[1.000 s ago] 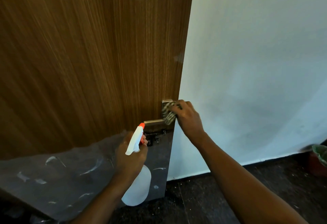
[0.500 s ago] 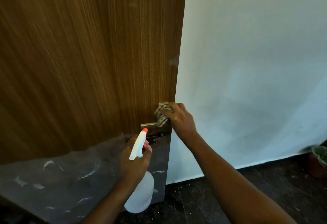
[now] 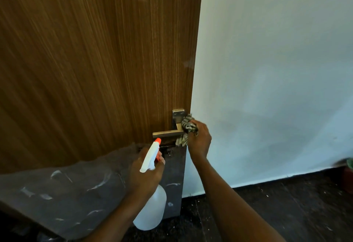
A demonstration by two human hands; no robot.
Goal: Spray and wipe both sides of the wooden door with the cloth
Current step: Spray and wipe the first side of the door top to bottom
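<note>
Looks like the step right now is wiping round the handle. The right hand has a bunched grey-and-white striped cloth gripped in curled fingers and pressed against the brass-coloured metal lever handle. That's right at the free edge of the tall brown wood-grain door, which fills everything above and to the left of both hands. The left hand, lower down and just left of the right one, is wrapped round the neck of a white plastic spray bottle with an orange nozzle, tip pointing up toward the lever. If it were me I'd work the cloth around the backplate and under the lever, then do long strokes with the grain on the panel, misting lightly so nothing runs into the lock. There's cloudy plastic film over the door's lower part, around and left of the left hand. I can't tell whether a finger is on the trigger or how much liquid is left, and the door's other side isn't visible at all. Something greenish is cut off at the far edge, well right of the right hand.
</note>
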